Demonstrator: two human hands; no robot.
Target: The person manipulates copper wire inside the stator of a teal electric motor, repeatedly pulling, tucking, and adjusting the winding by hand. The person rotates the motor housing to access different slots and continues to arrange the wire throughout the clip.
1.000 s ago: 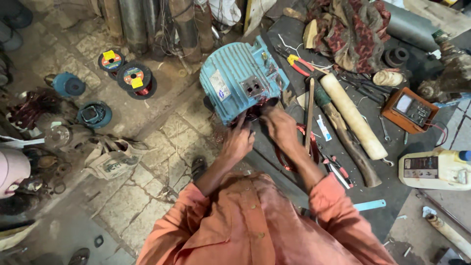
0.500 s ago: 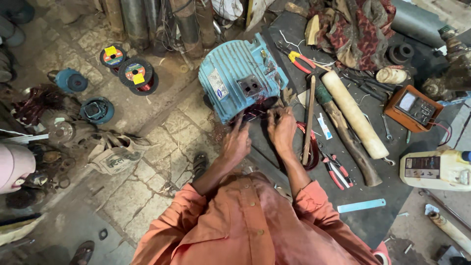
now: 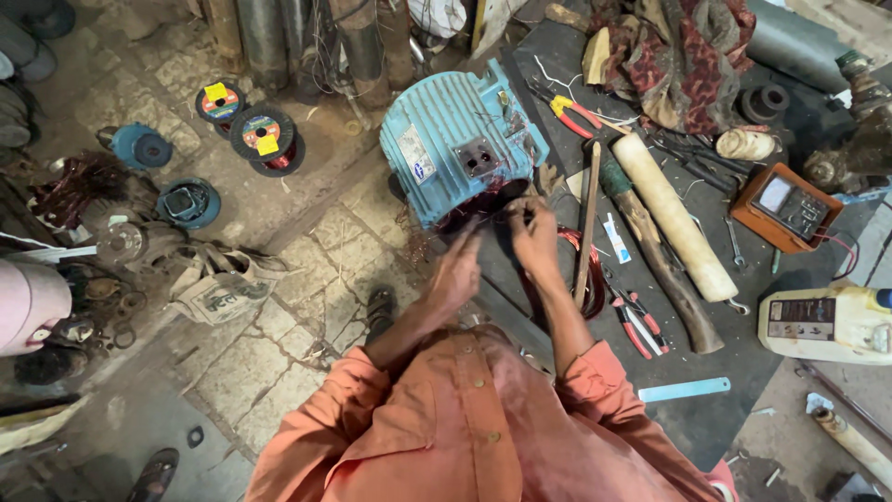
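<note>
Where the ribbed, blue cast-metal motor housing (image 3: 460,149) lies at the dark floor mat's (image 3: 715,409) left edge, thin copper winding wire (image 3: 483,206) spills from its open end. The left hand (image 3: 457,270) reaches there, fingers extended; the right hand (image 3: 534,232) pinches the wire.
</note>
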